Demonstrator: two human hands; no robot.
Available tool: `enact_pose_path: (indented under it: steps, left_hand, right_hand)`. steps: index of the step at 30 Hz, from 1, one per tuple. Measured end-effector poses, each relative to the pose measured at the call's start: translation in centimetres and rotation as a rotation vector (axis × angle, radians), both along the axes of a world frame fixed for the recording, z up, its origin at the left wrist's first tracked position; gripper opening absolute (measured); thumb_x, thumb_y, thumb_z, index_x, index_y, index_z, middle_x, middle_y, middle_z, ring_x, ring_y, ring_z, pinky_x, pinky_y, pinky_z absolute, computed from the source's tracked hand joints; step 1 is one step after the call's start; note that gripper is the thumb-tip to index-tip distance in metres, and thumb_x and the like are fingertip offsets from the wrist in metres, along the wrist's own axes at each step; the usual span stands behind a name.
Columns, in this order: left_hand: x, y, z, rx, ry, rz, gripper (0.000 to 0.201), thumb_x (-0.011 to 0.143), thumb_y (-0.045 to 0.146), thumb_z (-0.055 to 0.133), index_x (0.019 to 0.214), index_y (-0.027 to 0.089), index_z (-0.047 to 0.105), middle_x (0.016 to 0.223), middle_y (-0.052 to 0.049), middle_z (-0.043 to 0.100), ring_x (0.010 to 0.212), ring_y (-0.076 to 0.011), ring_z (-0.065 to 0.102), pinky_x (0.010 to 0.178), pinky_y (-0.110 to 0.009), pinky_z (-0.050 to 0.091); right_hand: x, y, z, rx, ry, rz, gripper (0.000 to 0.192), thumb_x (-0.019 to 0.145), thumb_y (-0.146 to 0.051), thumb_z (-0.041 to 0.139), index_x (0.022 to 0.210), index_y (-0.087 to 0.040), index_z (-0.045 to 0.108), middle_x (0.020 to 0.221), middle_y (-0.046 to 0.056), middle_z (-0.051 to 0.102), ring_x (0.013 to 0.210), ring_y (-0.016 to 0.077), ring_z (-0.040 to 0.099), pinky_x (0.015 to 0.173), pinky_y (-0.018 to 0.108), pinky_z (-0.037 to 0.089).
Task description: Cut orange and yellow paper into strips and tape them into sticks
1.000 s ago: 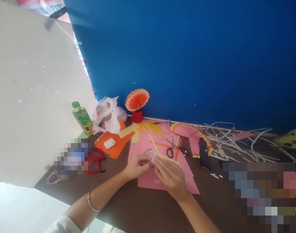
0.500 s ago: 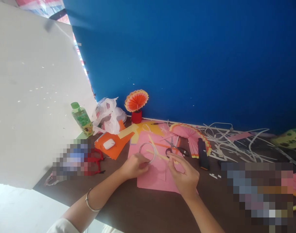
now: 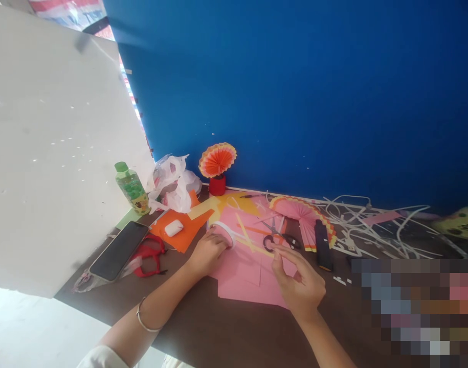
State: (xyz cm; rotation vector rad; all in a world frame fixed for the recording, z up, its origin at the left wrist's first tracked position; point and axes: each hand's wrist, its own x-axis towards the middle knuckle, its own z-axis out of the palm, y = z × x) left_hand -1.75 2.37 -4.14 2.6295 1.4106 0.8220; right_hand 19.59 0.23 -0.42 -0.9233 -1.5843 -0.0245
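My left hand (image 3: 207,251) is closed on the near side of a white ring-shaped roll of tape (image 3: 230,236), over the left part of the pink paper sheets (image 3: 237,283). To its right, my right hand (image 3: 303,287) pinches thumb and forefinger together above the paper's right side. Whatever sits between those fingertips is too small to make out. Just beyond the right fingertips lie dark-handled scissors (image 3: 292,242). Yellow paper strips (image 3: 244,232) rest on the pink sheets between the two hands.
Behind the paper stand an orange pleated paper fan (image 3: 218,161) in a red holder (image 3: 217,186) and a pink fan (image 3: 301,214). Left are a phone (image 3: 119,250), an earbud case (image 3: 174,228), a green-capped bottle (image 3: 132,189) and a plastic bag (image 3: 176,186). White cables (image 3: 366,225) tangle right.
My left hand has shifted left with the tape roll, which is now turned differently. My right hand has moved slightly right and down, still pinched, so the hands are farther apart.
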Motion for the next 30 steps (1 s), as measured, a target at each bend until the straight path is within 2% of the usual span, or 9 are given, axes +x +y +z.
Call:
enact_pose_path:
  steps: [7,14,17,20,23,27,30]
  left_hand:
    - [-0.4,0.2,0.5,0.037,0.046,0.031,0.032,0.073,-0.002,0.037,0.083,0.019,0.059,0.088,-0.001,0.066,0.094,-0.0173,0.057,0.106,-0.041,0.024]
    - [-0.3,0.1,0.2,0.035,0.056,0.026,0.036,0.07,-0.005,0.035,0.086,0.019,0.057,0.088,0.0,0.066,0.096,-0.0185,0.056,0.106,-0.043,0.022]
    - [-0.7,0.3,0.0,0.013,0.085,0.141,0.028,0.072,-0.001,0.036,0.077,0.019,0.055,0.072,-0.001,0.063,0.078,-0.0186,0.059,0.1,-0.044,0.029]
    - [-2.0,1.0,-0.1,0.008,0.123,0.281,0.025,0.072,-0.001,0.037,0.072,0.018,0.053,0.063,-0.002,0.059,0.067,-0.018,0.058,0.096,-0.045,0.033]
    - [-3.3,1.9,-0.2,0.014,0.122,0.337,0.03,0.07,-0.003,0.036,0.08,0.017,0.056,0.071,-0.005,0.061,0.073,-0.0192,0.058,0.095,-0.045,0.034]
    - [-3.6,2.1,-0.3,0.043,0.048,0.458,0.043,0.064,-0.003,0.038,0.1,0.014,0.054,0.095,-0.011,0.06,0.093,-0.0246,0.055,0.089,-0.044,0.039]
    - [-2.5,1.3,0.2,0.115,-0.091,0.427,0.055,0.064,0.001,0.043,0.117,0.014,0.044,0.117,-0.014,0.05,0.107,-0.0267,0.048,0.089,-0.043,0.04]
  right_hand:
    - [0.1,0.0,0.0,-0.028,0.042,0.022,0.017,0.072,-0.013,0.06,0.084,-0.023,0.063,0.079,0.003,0.069,0.073,0.0212,0.065,0.071,0.038,0.055]
    - [0.1,0.2,-0.6,-0.1,0.094,0.039,0.008,0.073,-0.017,0.059,0.078,-0.022,0.062,0.075,0.003,0.068,0.071,0.02,0.065,0.077,0.04,0.053]
    - [0.4,0.3,-0.1,-0.173,0.194,0.033,0.003,0.073,-0.019,0.059,0.075,-0.02,0.061,0.074,0.005,0.067,0.072,0.0205,0.065,0.074,0.04,0.053]
    - [1.2,0.5,0.9,-0.251,0.359,-0.056,0.007,0.074,-0.024,0.059,0.075,-0.017,0.062,0.075,0.007,0.066,0.07,0.0214,0.065,0.066,0.038,0.055]
    - [2.0,0.9,1.4,-0.32,0.448,-0.099,0.014,0.073,-0.028,0.06,0.076,-0.015,0.064,0.074,0.008,0.068,0.068,0.0217,0.066,0.065,0.037,0.055]
    - [2.3,1.5,0.8,-0.498,0.447,0.04,0.017,0.072,-0.03,0.063,0.077,-0.014,0.066,0.073,0.008,0.07,0.069,0.0215,0.066,0.063,0.034,0.056]
    - [1.9,1.7,0.4,-0.583,0.497,0.135,0.016,0.069,-0.029,0.066,0.076,-0.015,0.067,0.07,0.007,0.07,0.066,0.021,0.067,0.062,0.034,0.056]
